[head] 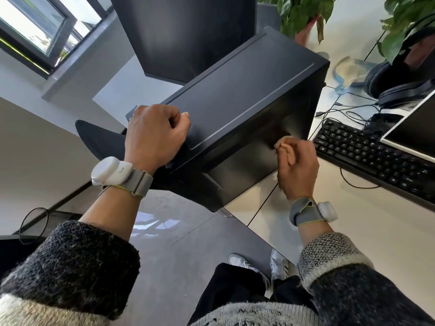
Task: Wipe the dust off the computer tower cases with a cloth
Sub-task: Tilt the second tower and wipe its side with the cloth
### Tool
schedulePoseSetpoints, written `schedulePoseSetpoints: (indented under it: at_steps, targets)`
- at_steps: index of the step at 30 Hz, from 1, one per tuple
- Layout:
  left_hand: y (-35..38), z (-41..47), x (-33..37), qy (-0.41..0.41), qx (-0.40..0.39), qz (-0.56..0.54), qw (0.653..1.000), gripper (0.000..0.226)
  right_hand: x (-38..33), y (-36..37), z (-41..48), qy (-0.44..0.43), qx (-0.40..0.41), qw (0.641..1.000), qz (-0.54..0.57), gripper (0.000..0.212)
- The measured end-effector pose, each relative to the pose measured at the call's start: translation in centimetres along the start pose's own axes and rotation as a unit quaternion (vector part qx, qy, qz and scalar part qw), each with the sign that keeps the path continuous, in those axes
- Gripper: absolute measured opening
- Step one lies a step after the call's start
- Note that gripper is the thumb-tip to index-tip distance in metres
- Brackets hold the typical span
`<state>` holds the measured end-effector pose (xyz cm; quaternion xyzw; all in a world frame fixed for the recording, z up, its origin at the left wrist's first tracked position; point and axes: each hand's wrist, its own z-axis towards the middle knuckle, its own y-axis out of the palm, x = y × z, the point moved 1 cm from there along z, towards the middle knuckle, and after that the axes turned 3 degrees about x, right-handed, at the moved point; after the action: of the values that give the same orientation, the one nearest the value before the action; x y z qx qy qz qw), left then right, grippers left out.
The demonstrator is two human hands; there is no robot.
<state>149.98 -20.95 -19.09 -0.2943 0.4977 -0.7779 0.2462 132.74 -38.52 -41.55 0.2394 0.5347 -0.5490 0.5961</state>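
Leaning out over the near edge of the pale counter point(353, 220), black computer tower case point(247, 90), tilted rather than upright. Upper panel matte, with long raised ridges running its length; the side panel facing the person is glossier and shows faint reflections. Left hand point(156, 135) sits on the near top corner, fingers curled over the edge and gripping it. Right hand point(297, 165) is lower, at the glossy side panel, fingers bunched round a small tan cloth point(286, 147) held against the panel near its right edge. Second tower point(188, 36), also black, stands just behind. Black keyboard point(376, 158) lies on the counter to the right of the case, close to the right hand.
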Motion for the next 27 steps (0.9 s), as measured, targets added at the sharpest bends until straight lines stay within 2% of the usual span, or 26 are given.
schedulePoseSetpoints:
  at_steps: [2, 7, 11, 14, 17, 20, 22, 25, 27]
  targets:
    - [-0.1, 0.1, 0.1, 0.0, -0.001, 0.003, 1.0, 0.051, -0.2, 0.3, -0.1, -0.006, 0.004, 1.0, 0.0, 0.011]
    - [-0.1, 0.0, 0.1, 0.005, 0.004, -0.004, 1.0, 0.052, 3.8, 0.2, -1.1, 0.098, -0.092, 0.988, -0.079, 0.011]
    - [0.0, 0.0, 0.0, -0.002, 0.008, -0.006, 1.0, 0.05, -0.4, -0.4, 0.5, 0.022, 0.02, 1.0, 0.008, 0.008]
    - [-0.1, -0.1, 0.1, -0.006, 0.008, -0.002, 1.0, 0.051, -2.5, 0.3, 0.4, -0.027, 0.038, 0.999, 0.025, 0.012]
    - [-0.1, 0.0, 0.1, 0.0, 0.01, -0.004, 1.0, 0.052, 0.4, 1.2, -1.1, 0.018, -0.016, 1.0, -0.011, 0.015]
    - [0.1, 0.1, -0.1, -0.006, 0.01, 0.0, 1.0, 0.051, 2.4, 1.3, -2.0, 0.108, -0.08, 0.989, -0.057, 0.023]
    - [0.2, 0.1, -0.2, -0.006, 0.01, 0.004, 1.0, 0.05, 1.8, 1.0, -1.6, 0.114, -0.055, 0.99, -0.055, 0.023]
    - [0.1, 0.1, -0.2, -0.009, 0.014, 0.001, 1.0, 0.049, -0.6, 0.6, -0.7, 0.055, 0.01, 0.998, 0.009, 0.016]
    - [0.0, 0.1, -0.2, -0.009, 0.014, 0.002, 1.0, 0.049, -1.5, 0.7, -0.4, 0.021, 0.026, 0.999, 0.035, 0.015]
